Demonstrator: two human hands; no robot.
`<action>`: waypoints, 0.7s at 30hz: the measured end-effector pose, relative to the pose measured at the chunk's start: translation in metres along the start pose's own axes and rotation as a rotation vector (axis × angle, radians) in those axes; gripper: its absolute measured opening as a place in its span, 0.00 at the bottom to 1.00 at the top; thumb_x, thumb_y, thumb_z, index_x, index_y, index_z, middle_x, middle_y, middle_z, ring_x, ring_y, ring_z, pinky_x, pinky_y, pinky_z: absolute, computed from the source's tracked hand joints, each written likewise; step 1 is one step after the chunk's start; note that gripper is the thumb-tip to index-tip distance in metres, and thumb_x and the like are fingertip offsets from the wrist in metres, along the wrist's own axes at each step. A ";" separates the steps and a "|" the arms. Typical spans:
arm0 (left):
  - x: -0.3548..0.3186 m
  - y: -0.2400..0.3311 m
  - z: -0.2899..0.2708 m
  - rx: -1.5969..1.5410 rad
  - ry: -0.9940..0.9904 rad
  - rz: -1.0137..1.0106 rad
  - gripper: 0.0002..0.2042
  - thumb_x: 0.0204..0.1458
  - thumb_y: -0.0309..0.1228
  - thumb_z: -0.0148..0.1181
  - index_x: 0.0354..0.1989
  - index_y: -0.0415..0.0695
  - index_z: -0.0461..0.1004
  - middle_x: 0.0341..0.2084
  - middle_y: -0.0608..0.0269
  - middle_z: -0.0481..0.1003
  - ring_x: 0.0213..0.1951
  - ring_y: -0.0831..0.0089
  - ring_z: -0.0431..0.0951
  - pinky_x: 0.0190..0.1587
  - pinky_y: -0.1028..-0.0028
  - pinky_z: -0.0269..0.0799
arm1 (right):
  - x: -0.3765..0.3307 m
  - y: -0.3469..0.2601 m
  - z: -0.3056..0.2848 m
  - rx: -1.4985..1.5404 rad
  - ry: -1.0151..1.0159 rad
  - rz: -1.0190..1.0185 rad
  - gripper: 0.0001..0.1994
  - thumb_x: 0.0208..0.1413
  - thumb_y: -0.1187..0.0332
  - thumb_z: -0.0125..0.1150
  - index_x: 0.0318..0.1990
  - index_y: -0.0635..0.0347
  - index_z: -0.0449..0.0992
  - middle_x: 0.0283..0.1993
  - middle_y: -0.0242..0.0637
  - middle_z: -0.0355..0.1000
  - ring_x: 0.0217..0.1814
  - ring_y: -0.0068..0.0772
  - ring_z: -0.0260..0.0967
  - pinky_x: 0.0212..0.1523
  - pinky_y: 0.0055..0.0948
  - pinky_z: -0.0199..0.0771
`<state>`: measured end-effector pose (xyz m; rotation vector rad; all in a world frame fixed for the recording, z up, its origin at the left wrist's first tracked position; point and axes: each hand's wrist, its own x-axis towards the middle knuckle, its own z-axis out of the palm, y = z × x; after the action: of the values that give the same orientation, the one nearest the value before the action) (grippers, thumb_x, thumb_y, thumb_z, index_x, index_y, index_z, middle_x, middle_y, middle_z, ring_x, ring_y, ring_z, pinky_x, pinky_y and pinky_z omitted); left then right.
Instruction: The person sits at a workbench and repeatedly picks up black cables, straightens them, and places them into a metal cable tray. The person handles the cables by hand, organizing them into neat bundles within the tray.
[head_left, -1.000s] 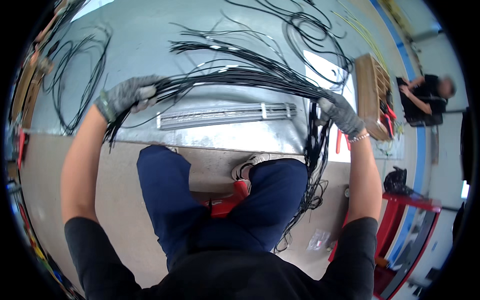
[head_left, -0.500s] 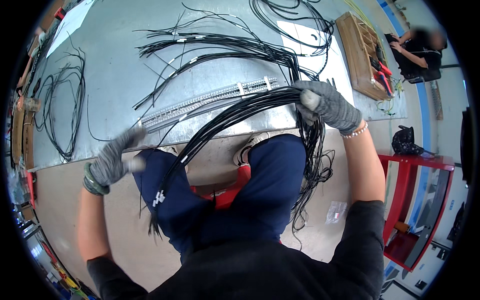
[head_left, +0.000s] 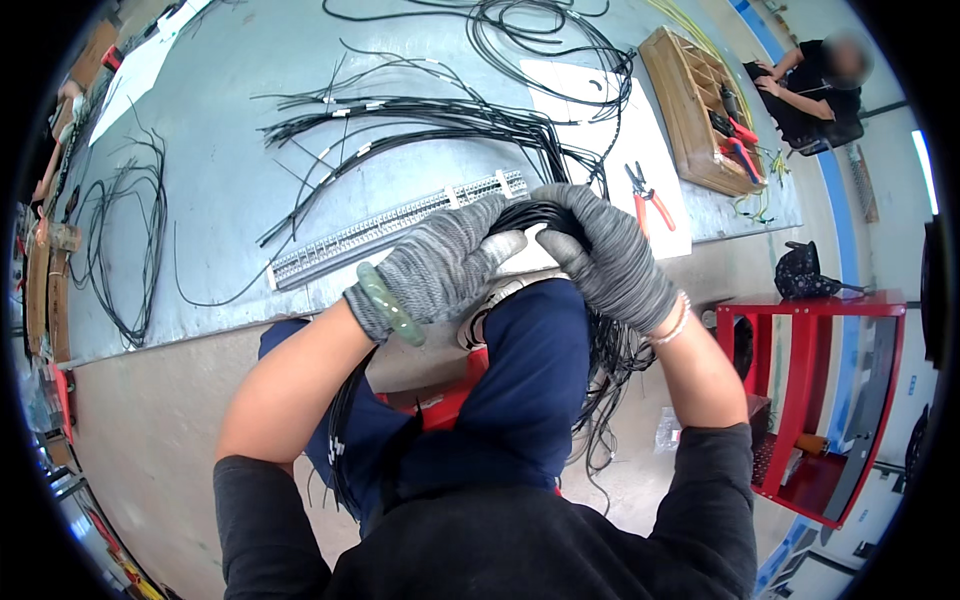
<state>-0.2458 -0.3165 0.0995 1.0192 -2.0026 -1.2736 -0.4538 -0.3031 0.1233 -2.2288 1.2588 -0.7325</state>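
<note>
Both my hands wear grey knit gloves and meet over my lap at the table's front edge. My left hand [head_left: 445, 262] and my right hand [head_left: 608, 255] are closed on one thick bundle of black wires [head_left: 535, 214], folded over between them. The bundle's ends hang down on both sides of my blue trouser legs, past my right knee [head_left: 612, 372] and under my left forearm. A green bangle sits on my left wrist. Just beyond my hands a long pale terminal strip [head_left: 390, 232] lies on the grey table [head_left: 220, 170].
More black wire bundles [head_left: 420, 112] and loops [head_left: 125, 235] lie spread on the table. Red-handled pliers [head_left: 648, 196] rest on white paper, next to a wooden compartment tray [head_left: 700, 110]. A red cart [head_left: 830, 400] stands at my right. Another person [head_left: 815, 75] sits at the far right.
My hands, spread wide apart with the wires stretched between them a second ago, have come together in front of me, folding the bundle. My left hand swung in from the left.
</note>
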 end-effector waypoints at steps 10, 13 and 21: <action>-0.015 -0.001 -0.015 -0.189 -0.173 -0.203 0.19 0.53 0.31 0.55 0.54 0.43 0.68 0.48 0.56 0.71 0.49 0.62 0.72 0.52 0.67 0.67 | -0.006 -0.021 -0.001 0.038 -0.059 -0.041 0.14 0.56 0.61 0.56 0.42 0.64 0.71 0.31 0.50 0.72 0.34 0.51 0.72 0.34 0.40 0.72; -0.029 0.029 -0.020 -0.208 -0.178 -0.168 0.19 0.50 0.29 0.56 0.52 0.43 0.70 0.43 0.55 0.72 0.47 0.60 0.73 0.50 0.66 0.68 | -0.009 -0.027 -0.022 0.250 -0.276 -0.027 0.18 0.59 0.56 0.55 0.43 0.64 0.71 0.27 0.44 0.70 0.27 0.39 0.70 0.31 0.31 0.71; -0.074 0.083 -0.003 0.379 0.067 0.397 0.16 0.52 0.29 0.54 0.49 0.38 0.68 0.38 0.52 0.74 0.37 0.61 0.76 0.42 0.67 0.71 | -0.031 -0.070 -0.037 0.293 -0.270 -0.104 0.14 0.59 0.61 0.53 0.41 0.65 0.71 0.27 0.41 0.67 0.29 0.33 0.66 0.33 0.32 0.68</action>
<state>-0.2277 -0.2351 0.1726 0.7551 -2.2977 -0.6593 -0.4481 -0.2485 0.1883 -2.0789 0.8534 -0.5869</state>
